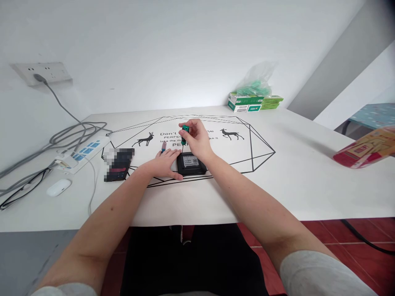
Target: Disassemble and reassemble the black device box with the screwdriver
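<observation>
A black box-shaped device with a white label on its top lies flat on the printed white table cover. My right hand is closed around the green handle of a screwdriver. The tool stands nearly upright, its thin shaft pointing down at the device's far left corner; whether the tip touches cannot be made out. Flat at the device's left edge rests my left hand, fingers stretched out and thumb near the front corner. Just beyond its fingers lies a second screwdriver with a reddish and blue handle, partly hidden.
Left of my hands lies a dark phone, partly pixelated. Farther left are a power strip, tangled grey cables and a white earbud case. Green-and-white boxes under a plastic bag stand by the wall. A red-and-yellow package sits at right.
</observation>
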Demonstrator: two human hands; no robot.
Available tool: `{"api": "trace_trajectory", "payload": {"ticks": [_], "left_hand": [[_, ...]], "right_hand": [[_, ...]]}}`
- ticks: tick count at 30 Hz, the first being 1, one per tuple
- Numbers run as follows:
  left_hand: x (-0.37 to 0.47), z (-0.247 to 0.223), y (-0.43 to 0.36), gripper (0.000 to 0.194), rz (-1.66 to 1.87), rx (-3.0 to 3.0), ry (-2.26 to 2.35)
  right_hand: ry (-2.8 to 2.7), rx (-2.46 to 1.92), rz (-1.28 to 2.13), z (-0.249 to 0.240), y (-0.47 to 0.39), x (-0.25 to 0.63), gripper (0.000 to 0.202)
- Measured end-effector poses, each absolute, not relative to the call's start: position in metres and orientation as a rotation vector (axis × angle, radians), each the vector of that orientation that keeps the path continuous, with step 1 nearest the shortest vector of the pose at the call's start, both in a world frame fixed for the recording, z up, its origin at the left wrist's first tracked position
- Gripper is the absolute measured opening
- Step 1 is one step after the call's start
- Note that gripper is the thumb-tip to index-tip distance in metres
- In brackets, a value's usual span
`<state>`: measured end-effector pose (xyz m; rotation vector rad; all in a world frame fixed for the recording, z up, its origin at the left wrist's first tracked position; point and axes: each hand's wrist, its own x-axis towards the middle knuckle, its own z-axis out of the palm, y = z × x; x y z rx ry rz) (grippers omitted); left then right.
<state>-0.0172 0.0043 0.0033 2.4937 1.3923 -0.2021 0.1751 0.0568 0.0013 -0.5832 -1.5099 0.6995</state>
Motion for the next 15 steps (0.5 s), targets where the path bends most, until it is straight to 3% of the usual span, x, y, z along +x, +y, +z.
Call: {"api": "trace_trajectory", "payload": {"ticks": [15], "left_hand": [[-0.0181,0.0021,0.0053,0.140,-0.188,2.491,1.377]], "right_hand": [[-1.649,-0.667,0.398,-0.0031,0.0600,0.1823,0.032]]}}
